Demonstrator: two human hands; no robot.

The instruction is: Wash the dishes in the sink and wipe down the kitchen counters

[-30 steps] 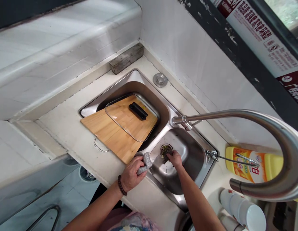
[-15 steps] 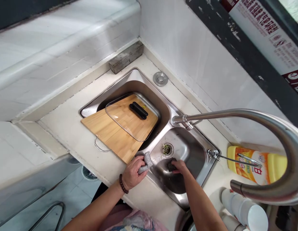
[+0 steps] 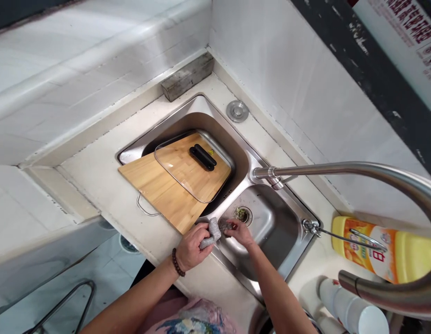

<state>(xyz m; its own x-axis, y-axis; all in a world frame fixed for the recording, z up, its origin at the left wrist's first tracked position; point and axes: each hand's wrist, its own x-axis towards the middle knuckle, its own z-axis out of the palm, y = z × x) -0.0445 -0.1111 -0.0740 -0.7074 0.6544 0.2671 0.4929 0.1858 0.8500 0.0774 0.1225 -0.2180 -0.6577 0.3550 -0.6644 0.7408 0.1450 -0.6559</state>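
Observation:
My left hand (image 3: 189,249) rests on the front rim of the steel sink (image 3: 292,253), fingers closed round a grey cloth (image 3: 210,233). My right hand (image 3: 240,233) is down in the small right basin, pressed against its near left wall right beside the cloth, fingers curled on a dark scrubber (image 3: 225,226) that shows only in part. The drain strainer (image 3: 242,214) with food scraps lies just behind my right hand.
A wooden cutting board (image 3: 160,188) and a glass lid (image 3: 193,167) with a black handle cover a pan in the left basin. The faucet spout (image 3: 340,170) arches over the right side. Yellow detergent bottle (image 3: 385,250), white cups (image 3: 344,301), a sink plug (image 3: 237,111) and a grey block (image 3: 187,76) sit around the counter.
My right hand has moved from the drain, through the basin's middle, to the near left wall by the cloth. The left hand has stayed put with the cloth.

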